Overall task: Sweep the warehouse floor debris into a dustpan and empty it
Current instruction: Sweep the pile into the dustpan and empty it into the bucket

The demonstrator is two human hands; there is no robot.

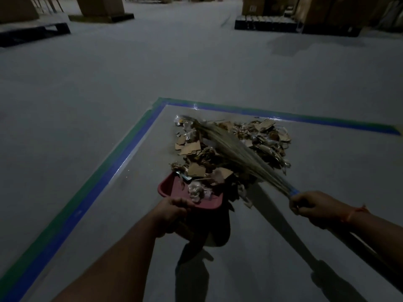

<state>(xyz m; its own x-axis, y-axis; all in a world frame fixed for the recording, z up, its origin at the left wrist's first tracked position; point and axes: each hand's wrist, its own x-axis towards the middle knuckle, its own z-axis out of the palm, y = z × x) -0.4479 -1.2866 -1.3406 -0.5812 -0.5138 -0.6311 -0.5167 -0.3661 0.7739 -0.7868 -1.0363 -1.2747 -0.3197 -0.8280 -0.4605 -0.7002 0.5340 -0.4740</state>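
Observation:
A heap of debris (237, 147), torn cardboard scraps and crumpled plastic, lies on the grey floor inside a taped rectangle. My left hand (172, 214) grips the near rim of a red dustpan (176, 188), whose mouth is pushed against the heap's near edge; some scraps and plastic lie in the pan. My right hand (314, 207) holds the blue-bound handle of a grass broom (235, 149). The broom's long bristles lie across the top of the heap, their tips at its far left.
Blue and green floor tape (122, 162) frames the area at left and at the far side. Dark pallets (35, 32) with cardboard boxes (100, 6) stand far left; more stacked pallets (268, 22) stand far right. A wide aisle of grey floor (174, 57) lies between.

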